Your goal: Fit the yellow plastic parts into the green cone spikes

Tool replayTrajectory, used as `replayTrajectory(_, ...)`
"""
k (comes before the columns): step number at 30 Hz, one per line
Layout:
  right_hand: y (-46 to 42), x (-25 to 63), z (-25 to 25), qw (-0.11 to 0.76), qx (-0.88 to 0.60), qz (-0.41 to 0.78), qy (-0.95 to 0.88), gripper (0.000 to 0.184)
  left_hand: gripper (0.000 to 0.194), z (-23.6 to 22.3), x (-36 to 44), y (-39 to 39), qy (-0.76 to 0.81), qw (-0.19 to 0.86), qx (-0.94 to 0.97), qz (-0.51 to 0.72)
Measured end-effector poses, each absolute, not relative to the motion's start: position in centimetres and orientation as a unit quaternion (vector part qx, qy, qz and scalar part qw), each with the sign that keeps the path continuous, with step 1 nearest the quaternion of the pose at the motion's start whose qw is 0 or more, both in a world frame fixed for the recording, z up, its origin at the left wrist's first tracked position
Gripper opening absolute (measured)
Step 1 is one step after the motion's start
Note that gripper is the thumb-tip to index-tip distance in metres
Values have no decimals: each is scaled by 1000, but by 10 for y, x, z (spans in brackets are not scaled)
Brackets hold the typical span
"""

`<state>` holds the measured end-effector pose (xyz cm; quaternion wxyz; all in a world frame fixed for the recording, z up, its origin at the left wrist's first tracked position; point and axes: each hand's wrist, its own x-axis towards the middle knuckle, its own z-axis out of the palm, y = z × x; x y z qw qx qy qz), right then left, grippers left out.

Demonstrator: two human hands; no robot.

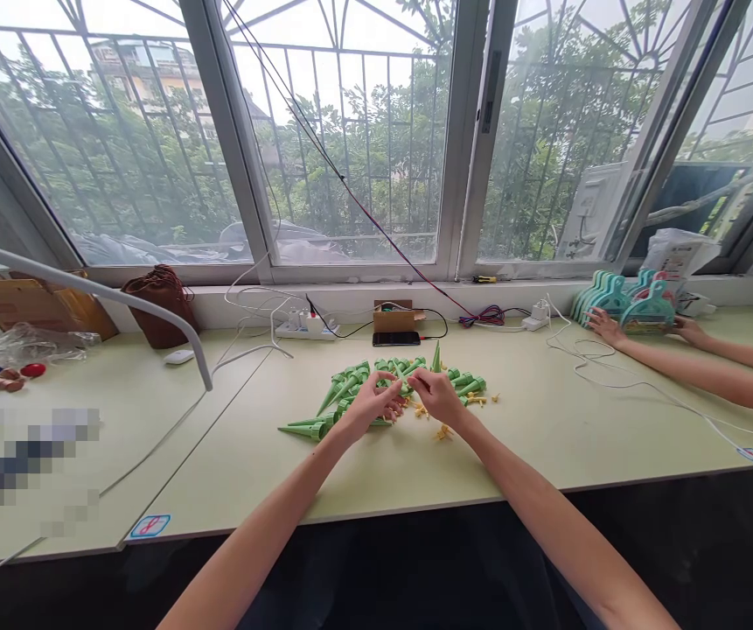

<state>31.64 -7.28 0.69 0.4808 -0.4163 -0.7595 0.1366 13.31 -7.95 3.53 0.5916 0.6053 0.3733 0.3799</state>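
Observation:
My left hand (376, 404) and my right hand (438, 395) meet above a pile of green plastic spikes (348, 381). The fingertips of both are pinched close together. Between them shows something small and pale, too small to name. Just behind my right knuckles a green pointed spike (437, 357) sticks upright; whether that hand grips it is hidden. More spikes lie left of my left hand, such as a cup-ended spike (316, 430). Small yellow plastic pieces (442, 432) are scattered beneath and right of my right hand.
Behind the pile are a black phone (396, 339) and a small cardboard box (393, 320). White cables (651, 385) cross the table (219, 490) at right. There another person's hand (605, 326) touches teal plastic pieces (648, 308). A grey curved tube (179, 324) arches over the left.

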Motion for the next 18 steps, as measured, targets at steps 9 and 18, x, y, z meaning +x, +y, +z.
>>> replayTrajectory(9,-75,316,10,473,-426,141,-758,41,51,30,134,-81,347,473,702,404)
replayTrajectory(18,-74,316,9,474,-435,139,-753,43,47,21,134,-76,353,303,777,424)
